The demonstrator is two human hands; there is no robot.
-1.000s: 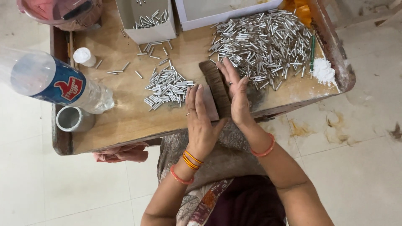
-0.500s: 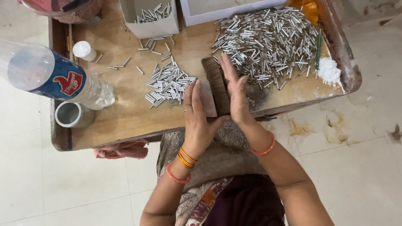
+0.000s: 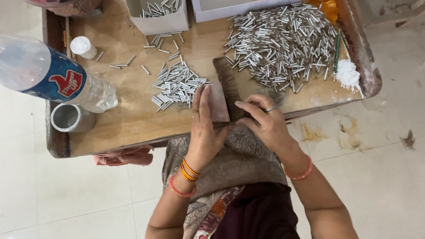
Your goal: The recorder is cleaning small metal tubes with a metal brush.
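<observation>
My left hand (image 3: 204, 128) lies flat, fingers together, on a pinkish flat block (image 3: 218, 102) at the near edge of the wooden tray table (image 3: 133, 119). Its fingertips almost reach a small pile of short silver tubes (image 3: 175, 84). My right hand (image 3: 265, 121) is beside it with fingers curled over the near end of a dark ribbed wooden strip (image 3: 226, 82). Whether it pinches anything is hidden. A large heap of the same silver tubes (image 3: 283, 44) lies just beyond the right hand.
A white box (image 3: 159, 17) with tubes stands at the back. On the left are a lying plastic bottle (image 3: 48, 75), a metal cup (image 3: 68, 117) and a small white cap (image 3: 83, 46). White powder (image 3: 347, 73) and a green pencil (image 3: 337, 51) sit right. A pink cloth (image 3: 124, 156) hangs below.
My right hand has pulled back from lying stretched along the dark strip and now curls at its near end. My left hand stays flat on the block.
</observation>
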